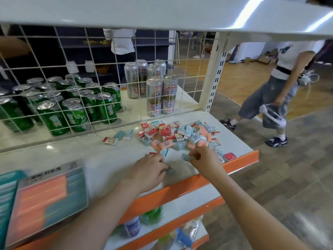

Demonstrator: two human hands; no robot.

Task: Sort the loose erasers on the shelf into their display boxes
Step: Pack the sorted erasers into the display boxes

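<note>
both hands work at the front of the white metal shelf (75, 152) with its orange front edge. left hand (149, 170) lies knuckles up, fingers curled round a small pale blue eraser (170, 170) at its fingertips, with another teal-and-white eraser (164, 152) just beyond its knuckles. right hand (205, 161) pinches a light blue barcode-labelled eraser (185, 157) between thumb and fingers, close beside the left hand.

just beyond the hands, toward the right end of the shelf, lies the heap of loose wrapped erasers (182, 134) in red, salmon pink and pale blue, some touching and overlapping. three strays (119, 137) lie apart to its left.

at the near left of the shelf sits a clear-lidded display box (48, 197) filled with rows of salmon and teal erasers, blurred; a teal box (7, 188) touches its left side.

behind a white wire grid (100, 83) stand green drink cans (75, 107) and taller silver cans (158, 92). a person in grey shorts (275, 91) walks past on the right.
</note>
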